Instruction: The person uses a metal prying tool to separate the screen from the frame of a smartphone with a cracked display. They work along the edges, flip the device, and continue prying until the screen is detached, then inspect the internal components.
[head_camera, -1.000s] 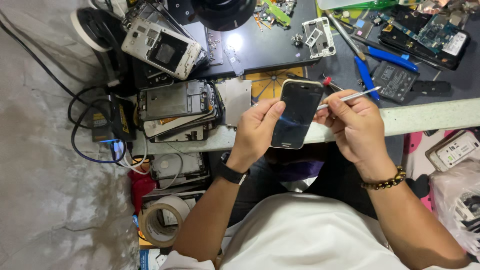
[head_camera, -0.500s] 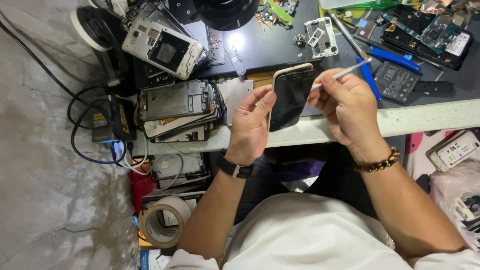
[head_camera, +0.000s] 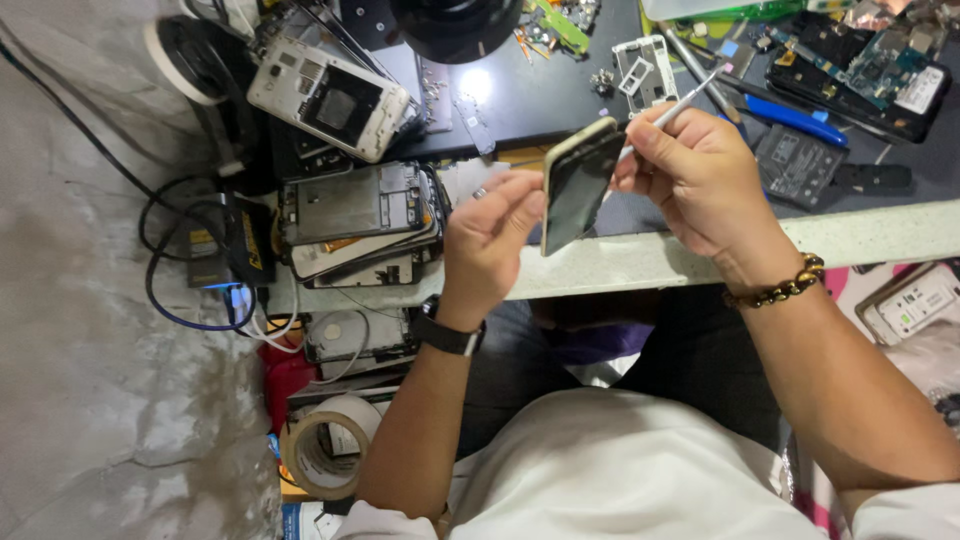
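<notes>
- Both hands are up over the front edge of the workbench (head_camera: 880, 232).
- Left hand (head_camera: 492, 240) holds a dark phone (head_camera: 577, 182) by its lower edge, with the fingers curled around it.
- That phone is tipped on its side, so we see its thin pale edge and dark glass.
- Right hand (head_camera: 695, 180) is closed around a thin silver tool (head_camera: 686, 98), and it touches the far side of the phone.
- A black watch (head_camera: 447, 334) sits on the left wrist, and a bead bracelet (head_camera: 778, 287) on the right wrist.
- Just left of the hands lies a stack of opened phones (head_camera: 355, 222).
- One white phone back (head_camera: 328, 97) lies farther up on the dark mat.
- Over on the right is a blue-handled tool (head_camera: 795, 118) near a green circuit board (head_camera: 880, 65).
- Down on the floor sits a roll of tape (head_camera: 325, 446), with black cables (head_camera: 165, 250) close by.
</notes>
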